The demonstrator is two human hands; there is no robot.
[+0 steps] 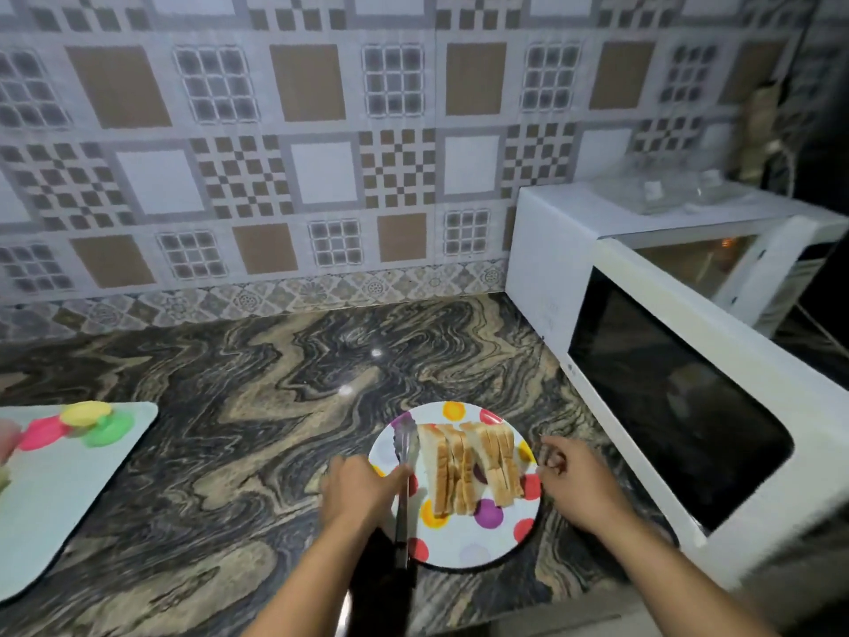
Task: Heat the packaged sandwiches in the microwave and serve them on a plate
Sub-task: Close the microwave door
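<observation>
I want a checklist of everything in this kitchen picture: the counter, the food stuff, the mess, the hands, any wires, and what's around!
Surface: dark swirly marble counter.
Job's things: sandwiches stand on edge on the spotted plate; tongs lie across the plate's left side; white microwave at right, door swung open.
Clutter: pale board at left bearing bright round things, too blurred to name.
Hands: left hand holds the tongs; right hand at the plate's right rim, fingers curled, grip unclear.
Cables: a thin cord behind the microwave.
Surroundings: patterned tile wall; clear lidded containers atop the microwave.
</observation>
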